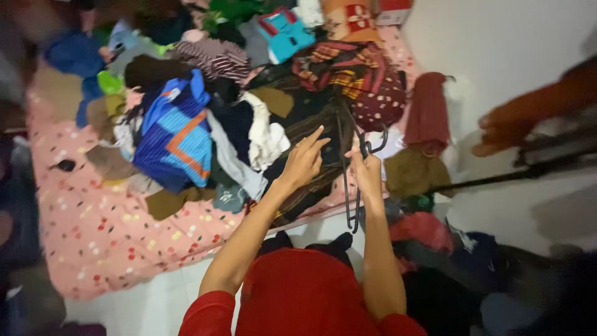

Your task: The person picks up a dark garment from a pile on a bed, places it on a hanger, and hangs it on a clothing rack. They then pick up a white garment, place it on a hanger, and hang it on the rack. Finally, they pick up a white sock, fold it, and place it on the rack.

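Black hangers [352,180] hang pinched in the right hand [367,169]; the left hand [303,160], fingers spread, reaches over the clothes pile [249,112] on the pink bed [106,236].

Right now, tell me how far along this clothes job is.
Done: nothing shows as hung or folded. In hand: the right hand grips a bunch of dark hangers, and the left hand reaches with open fingers toward the clothes pile. Left: the heap covers the pink dotted sheet, and more clothes lie on the floor.
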